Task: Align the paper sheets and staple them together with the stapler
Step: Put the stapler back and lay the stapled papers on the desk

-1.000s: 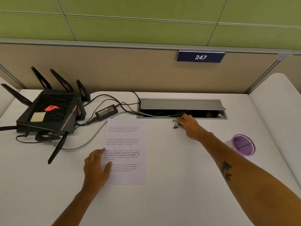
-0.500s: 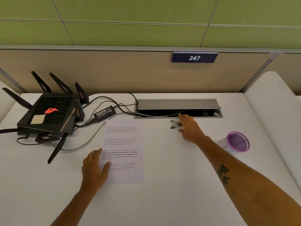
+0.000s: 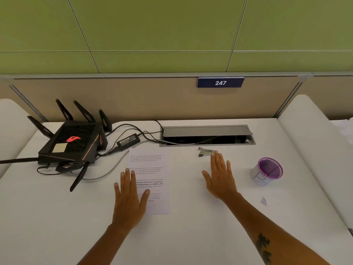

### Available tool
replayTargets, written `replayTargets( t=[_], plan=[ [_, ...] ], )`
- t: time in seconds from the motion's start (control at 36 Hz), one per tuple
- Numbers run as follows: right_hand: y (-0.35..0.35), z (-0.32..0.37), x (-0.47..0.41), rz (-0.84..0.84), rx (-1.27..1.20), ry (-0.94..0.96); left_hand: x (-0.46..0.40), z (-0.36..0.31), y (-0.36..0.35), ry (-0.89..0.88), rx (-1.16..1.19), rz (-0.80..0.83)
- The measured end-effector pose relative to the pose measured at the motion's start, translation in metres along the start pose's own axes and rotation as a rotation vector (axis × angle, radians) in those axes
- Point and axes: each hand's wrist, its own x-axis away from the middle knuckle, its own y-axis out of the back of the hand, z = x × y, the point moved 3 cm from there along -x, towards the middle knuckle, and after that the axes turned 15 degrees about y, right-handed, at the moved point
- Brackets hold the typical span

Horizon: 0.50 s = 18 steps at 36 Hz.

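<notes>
A stack of printed paper sheets [image 3: 152, 169] lies flat on the white desk [image 3: 191, 236], in the middle. My left hand [image 3: 129, 197] rests flat with fingers spread over the sheets' lower left edge. A small silver and black stapler [image 3: 206, 152] lies on the desk just in front of the cable box. My right hand [image 3: 221, 178] lies open and flat on the desk, its fingertips just at the stapler's right end, holding nothing.
A black router [image 3: 72, 142] with antennas stands at the left, with a power brick [image 3: 128, 140] and cables running to the open cable box [image 3: 208, 136]. A purple-rimmed cup [image 3: 269, 171] stands at the right. A small scrap [image 3: 263, 200] lies near it.
My right hand has let go of the stapler and drawn back toward me, flattening on the desk. My left hand has spread flat on the sheets. The view has tilted a little.
</notes>
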Motion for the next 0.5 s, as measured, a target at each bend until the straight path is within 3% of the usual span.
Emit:
replayTargets(
  t=[0.5],
  plan=[
    [0.024, 0.024, 0.101, 0.006, 0.001, -0.114, 0.036, -0.039, -0.017, -0.182, -0.016, 0.109]
  ],
)
